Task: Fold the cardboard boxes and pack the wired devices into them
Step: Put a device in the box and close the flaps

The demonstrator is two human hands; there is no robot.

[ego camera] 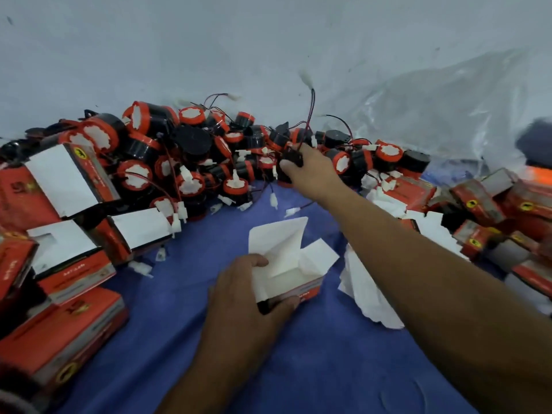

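Note:
An open cardboard box, white inside and red outside, stands on the blue cloth with its flaps up. My left hand grips its near left corner. My right hand reaches forward into the heap of wired devices and grips one black device. Its red and black wire rises up to a white connector. The devices are black cylinders with red rims and white faces, piled along the white wall.
Folded red boxes with white flaps are stacked on the left. More red boxes lie jumbled at the right, beside white paper. Clear plastic sheeting hangs at the back right.

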